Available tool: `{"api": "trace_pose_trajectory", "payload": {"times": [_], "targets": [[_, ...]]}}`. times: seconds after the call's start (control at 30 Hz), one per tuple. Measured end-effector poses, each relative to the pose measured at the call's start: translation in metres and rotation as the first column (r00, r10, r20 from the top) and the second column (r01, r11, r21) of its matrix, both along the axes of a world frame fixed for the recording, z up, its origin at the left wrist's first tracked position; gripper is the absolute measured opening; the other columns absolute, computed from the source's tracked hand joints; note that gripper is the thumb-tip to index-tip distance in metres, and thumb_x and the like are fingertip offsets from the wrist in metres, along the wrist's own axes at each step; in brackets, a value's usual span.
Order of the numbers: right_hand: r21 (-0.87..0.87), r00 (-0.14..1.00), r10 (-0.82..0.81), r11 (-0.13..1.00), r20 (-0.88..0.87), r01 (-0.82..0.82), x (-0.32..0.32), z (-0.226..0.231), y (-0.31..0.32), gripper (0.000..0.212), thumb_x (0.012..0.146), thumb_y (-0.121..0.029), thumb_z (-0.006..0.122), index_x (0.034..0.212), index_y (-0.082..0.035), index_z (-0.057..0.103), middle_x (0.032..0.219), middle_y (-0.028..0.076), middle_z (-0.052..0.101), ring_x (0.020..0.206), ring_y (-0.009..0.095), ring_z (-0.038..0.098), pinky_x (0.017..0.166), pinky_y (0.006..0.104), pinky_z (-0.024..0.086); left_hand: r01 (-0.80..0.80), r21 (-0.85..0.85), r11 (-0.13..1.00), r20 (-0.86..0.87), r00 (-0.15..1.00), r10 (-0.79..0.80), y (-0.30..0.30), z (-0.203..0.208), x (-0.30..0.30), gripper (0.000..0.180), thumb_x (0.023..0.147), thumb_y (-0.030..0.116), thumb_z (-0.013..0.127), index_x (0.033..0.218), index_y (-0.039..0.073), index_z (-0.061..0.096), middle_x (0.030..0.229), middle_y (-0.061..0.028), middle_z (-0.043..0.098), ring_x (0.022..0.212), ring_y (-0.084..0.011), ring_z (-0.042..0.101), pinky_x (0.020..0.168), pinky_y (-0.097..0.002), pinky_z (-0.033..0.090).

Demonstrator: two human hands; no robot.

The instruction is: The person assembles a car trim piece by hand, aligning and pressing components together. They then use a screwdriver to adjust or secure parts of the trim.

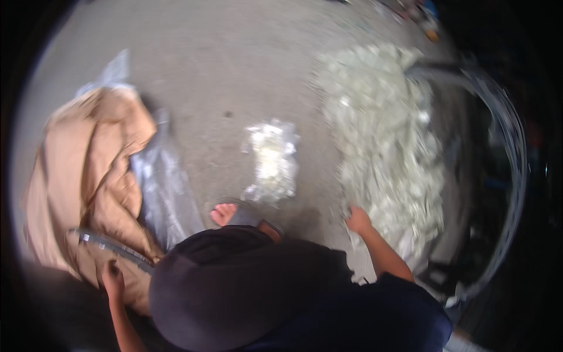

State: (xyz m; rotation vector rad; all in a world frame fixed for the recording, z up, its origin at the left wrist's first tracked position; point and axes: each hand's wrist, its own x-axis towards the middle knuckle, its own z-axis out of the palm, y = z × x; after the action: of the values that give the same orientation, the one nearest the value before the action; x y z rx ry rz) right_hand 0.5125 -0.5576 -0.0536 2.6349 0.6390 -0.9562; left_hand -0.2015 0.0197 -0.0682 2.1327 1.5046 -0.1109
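My right hand (359,220) is at the near left edge of a large heap of pale, translucent plastic pieces (387,141) on the floor. Its fingers look drawn together; blur hides what is between them. My left hand (114,280) hangs low at the left, over a crumpled tan sheet or sack (88,176) and just below a dark curved strip (111,243). Blur leaves its fingers unclear, and I cannot tell whether it touches the strip. A smaller patch of shiny whitish pieces (274,161) lies between the two sides, ahead of my foot.
Clear plastic sheeting (161,176) lies beside the tan material. My sandalled foot (234,216) rests on the grey concrete floor (223,70). A large translucent hoop or rim (519,146) curves along the right of the heap. Small coloured items (431,26) lie at the far right.
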Motion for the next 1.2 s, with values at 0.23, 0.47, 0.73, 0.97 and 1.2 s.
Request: {"api": "trace_pose_trajectory", "payload": {"times": [0.23,0.47,0.73,0.97,1.2], "targets": [[0.612,0.309,0.770,0.634,-0.558,-0.474,-0.068,-0.007,0.420,0.031,0.090,-0.019,0.072,0.117,-0.004,0.073,0.092,0.014,0.072,0.075,0.024,0.065,0.073,0.0358,0.055,-0.194,-0.064,0.979,-0.002,0.981,0.194,-0.079,0.115,0.033,0.039,0.076,0.004,0.069,0.114,0.002,0.069,0.095,-0.0204,0.068,0.091,-0.0405,0.068,0.083,-0.0506,0.055],[0.650,-0.499,0.510,0.168,-0.701,-0.741,-0.344,-0.019,0.596,0.038,0.089,-0.002,0.077,0.126,0.000,0.068,0.102,0.005,0.072,0.073,0.002,0.065,0.064,0.0225,0.052,-0.934,0.183,0.308,-0.037,0.306,0.951,-0.414,0.224,0.002,0.027,0.088,0.017,0.071,0.112,0.005,0.067,0.081,-0.0201,0.069,0.078,-0.0392,0.070,0.072,-0.0503,0.053],[0.813,-0.873,0.140,-0.318,-0.468,-0.487,-0.502,-0.049,0.486,0.035,0.079,0.003,0.069,0.114,-0.003,0.072,0.102,0.014,0.070,0.077,0.024,0.066,0.071,0.0349,0.055,-0.584,0.353,-0.731,-0.474,-0.785,0.398,-0.852,0.214,0.311,0.035,0.085,0.021,0.068,0.112,-0.001,0.068,0.115,-0.0274,0.072,0.112,-0.0419,0.069,0.096,-0.0506,0.056],[0.726,-0.955,0.065,-0.635,-0.289,-0.263,-0.559,0.006,0.391,0.031,0.081,0.002,0.066,0.111,0.001,0.071,0.093,0.015,0.069,0.075,0.025,0.067,0.072,0.0371,0.056,-0.122,0.197,-0.973,-0.611,-0.791,-0.025,-0.995,0.109,0.575,0.052,0.087,0.015,0.061,0.136,-0.002,0.060,0.137,-0.0309,0.064,0.130,-0.0431,0.062,0.110,-0.0471,0.051],[0.312,-0.987,0.157,-0.937,-0.021,-0.156,-0.606,0.071,0.357,0.031,0.082,-0.016,0.067,0.110,-0.004,0.074,0.101,0.022,0.075,0.094,0.043,0.071,0.088,0.0490,0.057,-0.134,0.272,-0.953,-0.150,-0.984,0.095,-1.215,-0.066,0.501,0.073,0.086,0.009,0.065,0.153,-0.009,0.043,0.144,-0.0373,0.056,0.139,-0.0470,0.054,0.115,-0.0486,0.045]]}}
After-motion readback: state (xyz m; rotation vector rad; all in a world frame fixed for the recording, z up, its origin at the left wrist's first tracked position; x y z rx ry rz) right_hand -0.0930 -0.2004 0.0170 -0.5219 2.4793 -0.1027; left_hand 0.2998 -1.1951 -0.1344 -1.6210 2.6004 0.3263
